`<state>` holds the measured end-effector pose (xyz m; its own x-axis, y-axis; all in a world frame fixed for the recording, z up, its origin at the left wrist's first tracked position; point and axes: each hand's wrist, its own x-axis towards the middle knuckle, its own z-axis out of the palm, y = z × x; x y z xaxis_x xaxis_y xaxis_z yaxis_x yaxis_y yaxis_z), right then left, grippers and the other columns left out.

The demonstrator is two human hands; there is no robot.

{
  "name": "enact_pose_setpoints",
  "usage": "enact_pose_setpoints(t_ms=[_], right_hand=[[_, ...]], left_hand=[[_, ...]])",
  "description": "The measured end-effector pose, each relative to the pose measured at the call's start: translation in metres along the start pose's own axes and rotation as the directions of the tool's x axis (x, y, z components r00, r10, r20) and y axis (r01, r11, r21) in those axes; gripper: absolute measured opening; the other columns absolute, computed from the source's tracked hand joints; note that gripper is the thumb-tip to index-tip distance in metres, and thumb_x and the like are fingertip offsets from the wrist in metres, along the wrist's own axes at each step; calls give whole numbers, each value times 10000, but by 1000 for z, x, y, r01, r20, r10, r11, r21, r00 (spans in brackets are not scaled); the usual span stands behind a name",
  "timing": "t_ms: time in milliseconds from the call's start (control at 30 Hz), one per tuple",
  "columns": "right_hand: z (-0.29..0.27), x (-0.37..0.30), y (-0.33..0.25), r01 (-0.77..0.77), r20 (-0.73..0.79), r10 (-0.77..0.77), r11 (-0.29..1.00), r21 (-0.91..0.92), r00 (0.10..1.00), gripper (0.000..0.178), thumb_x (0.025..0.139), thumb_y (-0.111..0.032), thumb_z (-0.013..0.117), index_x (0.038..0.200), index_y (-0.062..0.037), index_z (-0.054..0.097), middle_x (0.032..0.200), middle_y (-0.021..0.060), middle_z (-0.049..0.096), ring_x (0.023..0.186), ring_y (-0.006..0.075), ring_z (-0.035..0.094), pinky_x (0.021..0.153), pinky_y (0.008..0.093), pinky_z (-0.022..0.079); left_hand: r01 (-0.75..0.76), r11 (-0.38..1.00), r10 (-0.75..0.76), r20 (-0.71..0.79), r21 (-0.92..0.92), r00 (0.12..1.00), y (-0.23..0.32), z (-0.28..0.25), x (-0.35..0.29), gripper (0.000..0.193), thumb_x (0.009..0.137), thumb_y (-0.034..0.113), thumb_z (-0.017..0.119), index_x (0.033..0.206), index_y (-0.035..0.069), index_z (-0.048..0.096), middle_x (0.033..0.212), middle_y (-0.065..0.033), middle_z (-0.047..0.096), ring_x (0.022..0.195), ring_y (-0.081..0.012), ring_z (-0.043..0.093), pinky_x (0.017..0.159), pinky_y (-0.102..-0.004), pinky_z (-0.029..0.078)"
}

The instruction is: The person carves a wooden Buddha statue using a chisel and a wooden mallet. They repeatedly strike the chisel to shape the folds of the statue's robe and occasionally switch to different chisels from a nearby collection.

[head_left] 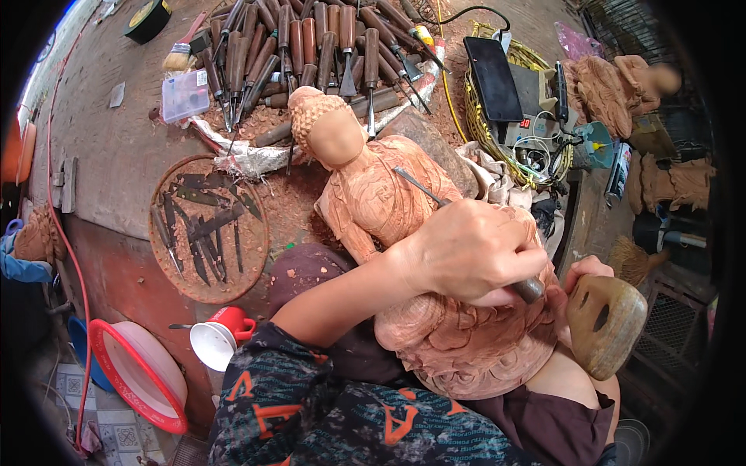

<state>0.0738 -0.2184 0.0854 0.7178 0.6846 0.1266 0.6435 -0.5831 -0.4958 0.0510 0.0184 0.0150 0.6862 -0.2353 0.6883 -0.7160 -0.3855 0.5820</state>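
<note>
1. Wooden figure [369, 198] lies tilted back across the person's maroon-clad lap [556, 419], with nothing visible clamping it; a hard knock could roll or shift it, because the thighs give way more than a solid support would.
2. The likeliest harm is a slip: if the chisel [420, 185] skids along the folds already carved, it could gouge the upper chest or run on toward the smooth face [336, 141].
3. An off-centre blow from the mallet [606, 330] could catch knuckles, since its head sits just beside the butt of the chisel handle and the fist around it.
4. The fingers of the left hand [470, 248] are closed around the chisel, lying over the figure's midsection, so the wood is directly beneath them.
5. The fingers of the right hand [587, 272] are wrapped about the mallet, at the figure's right-hand edge in the view, near its lower carving.
6. The blade slants over the chest, beyond the left fingers; from this angle, it may be touching the wood or just above it.
</note>
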Motion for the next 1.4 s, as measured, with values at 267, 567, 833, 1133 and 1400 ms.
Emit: enact_pose_setpoints(t_ms=[267, 567, 833, 1133, 1400], right_hand=[[10, 31, 25, 393, -283, -361, 917, 64, 888, 332, 764, -136, 754, 951, -12, 509, 607, 37, 464, 501, 159, 447, 449, 298, 339], [-3, 55, 40, 555, -94, -575, 813, -178, 813, 230, 734, 45, 656, 883, -31, 499, 616, 75, 505, 475, 227, 470, 434, 330, 356], [-6, 55, 38, 527, -34, -546, 821, -218, 837, 256, 706, 47, 668, 881, -25, 496, 617, 82, 504, 489, 234, 476, 444, 332, 357], [3, 52, 43, 530, -175, -550, 834, -151, 816, 258, 699, 62, 653, 874, -29, 487, 602, 82, 476, 486, 244, 470, 447, 339, 355], [2, 53, 40, 550, -134, -570, 820, -159, 811, 256, 713, 67, 653, 888, -23, 487, 609, 89, 496, 484, 240, 470, 444, 337, 359]], left_hand=[[33, 999, -33, -23, 22, 999, -1, -7, 0, 340, 579, 328, 744, 772, 121, 557, 707, -34, 584, 626, -208, 621, 510, -340, 474], [32, 999, -32, -7, 32, 999, -3, -2, -1, 343, 575, 328, 742, 784, 123, 564, 755, -19, 609, 632, -196, 630, 516, -325, 486], [52, 997, -52, 1, 64, 999, -4, -3, -2, 349, 566, 329, 743, 800, 135, 569, 764, -9, 602, 634, -188, 629, 511, -325, 484], [46, 998, -44, -46, 49, 998, -7, 3, -4, 366, 536, 368, 720, 762, 147, 536, 638, -14, 476, 567, -204, 571, 465, -352, 421], [40, 997, -38, -24, 73, 999, -7, -3, -4, 333, 589, 364, 736, 770, 145, 562, 647, -15, 540, 580, -200, 609, 485, -343, 468]])
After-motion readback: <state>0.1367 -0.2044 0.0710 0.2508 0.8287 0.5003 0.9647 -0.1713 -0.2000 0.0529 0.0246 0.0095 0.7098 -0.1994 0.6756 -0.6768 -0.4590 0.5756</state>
